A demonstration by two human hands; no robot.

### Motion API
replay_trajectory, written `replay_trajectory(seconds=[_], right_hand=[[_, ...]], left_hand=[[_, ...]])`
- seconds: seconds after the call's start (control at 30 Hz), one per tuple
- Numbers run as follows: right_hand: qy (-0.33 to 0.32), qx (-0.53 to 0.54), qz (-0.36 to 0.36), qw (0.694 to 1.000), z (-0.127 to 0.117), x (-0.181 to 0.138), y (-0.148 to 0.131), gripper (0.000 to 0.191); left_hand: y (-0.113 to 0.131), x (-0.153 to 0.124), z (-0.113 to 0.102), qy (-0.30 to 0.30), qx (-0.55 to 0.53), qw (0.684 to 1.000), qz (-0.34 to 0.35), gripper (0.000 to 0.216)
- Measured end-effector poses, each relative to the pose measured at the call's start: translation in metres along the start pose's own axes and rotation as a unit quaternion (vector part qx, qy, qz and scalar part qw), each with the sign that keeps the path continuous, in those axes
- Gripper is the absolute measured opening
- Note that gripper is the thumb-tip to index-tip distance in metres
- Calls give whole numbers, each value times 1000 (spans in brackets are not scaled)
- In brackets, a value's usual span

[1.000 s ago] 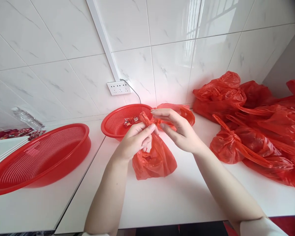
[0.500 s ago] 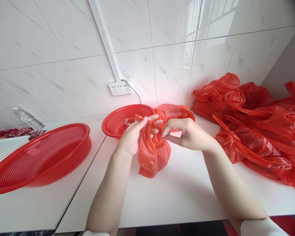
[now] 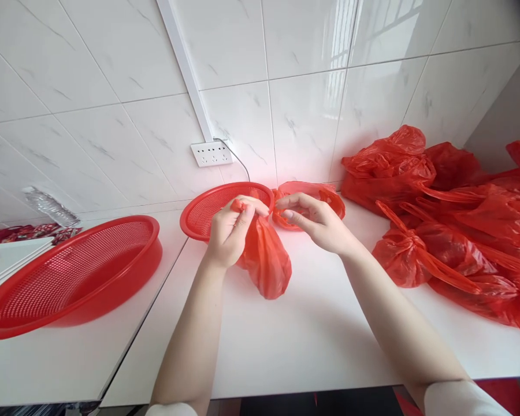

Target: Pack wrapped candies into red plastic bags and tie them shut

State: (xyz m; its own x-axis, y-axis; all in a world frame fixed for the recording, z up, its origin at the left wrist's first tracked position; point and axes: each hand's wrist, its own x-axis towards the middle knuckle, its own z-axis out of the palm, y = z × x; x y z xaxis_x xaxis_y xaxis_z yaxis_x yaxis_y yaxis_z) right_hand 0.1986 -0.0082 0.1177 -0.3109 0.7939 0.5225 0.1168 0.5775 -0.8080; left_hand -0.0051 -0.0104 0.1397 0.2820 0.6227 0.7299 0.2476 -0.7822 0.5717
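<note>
My left hand [image 3: 231,231] is closed round the gathered top of a red plastic bag [image 3: 269,263], and a bit of the plastic pokes out above the thumb. The bag hangs down to the right of that hand, over the white table. What fills it does not show. My right hand [image 3: 309,219] is held apart from the bag, thumb and fingers parted, with nothing between them. Just behind it lies another red plastic bag [image 3: 329,196], loose and crumpled. A red perforated basket [image 3: 203,211] stands behind my left hand, partly covered by it.
To the left stands a large oval red basket [image 3: 82,271]. Several filled, knotted red bags [image 3: 450,225] are heaped at the right. A power strip [image 3: 211,154] with a cable is fixed to the tiled wall [image 3: 303,121]. The white table [image 3: 312,335] has a seam at left.
My left hand has closed over the bag's top, drawing it slightly up and left. My right hand has come off the bag and its fingers have opened.
</note>
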Motion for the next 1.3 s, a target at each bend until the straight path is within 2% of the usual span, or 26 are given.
replay_trajectory(seconds=[0.1,0.23,0.4,0.53,0.6,0.73,0.83,0.97,1.07,1.17,1.3], right_hand=[[-2,60,40,997,3,1,2,43],[-46,108,46,992,6,3,2,34],[-65,141,44,987,5,2,2,27],[-76,211,61,973,-2,2,1,32],[-46,170,60,983,-9,2,1,41],[69,9,60,996,-32,1,3,64],[150,-65,60,985,-54,-5,0,67],[270,-102,72,955,-78,-14,-6,68],[328,-113,83,934,-86,-17,-8,65],[323,-143,98,930,-89,-17,-5,57],[236,-244,126,932,-89,-18,-2,51]], left_hand=[[-4,1,3,-70,-124,989,-46,41],[-2,-1,6,-128,-188,971,-76,42],[-2,-2,5,-141,-223,960,-88,42],[-2,-1,-2,-145,-199,965,-90,44],[-1,0,-7,-143,-158,974,-81,45],[0,0,-15,-157,-97,979,-80,41],[-3,-1,-25,-142,-85,984,-71,36],[-12,-2,-44,-101,-63,992,-47,31],[-19,-2,-53,-86,-52,993,-55,38],[-20,-1,-54,-127,-30,985,-110,48],[-18,1,-46,-221,73,948,-216,42]])
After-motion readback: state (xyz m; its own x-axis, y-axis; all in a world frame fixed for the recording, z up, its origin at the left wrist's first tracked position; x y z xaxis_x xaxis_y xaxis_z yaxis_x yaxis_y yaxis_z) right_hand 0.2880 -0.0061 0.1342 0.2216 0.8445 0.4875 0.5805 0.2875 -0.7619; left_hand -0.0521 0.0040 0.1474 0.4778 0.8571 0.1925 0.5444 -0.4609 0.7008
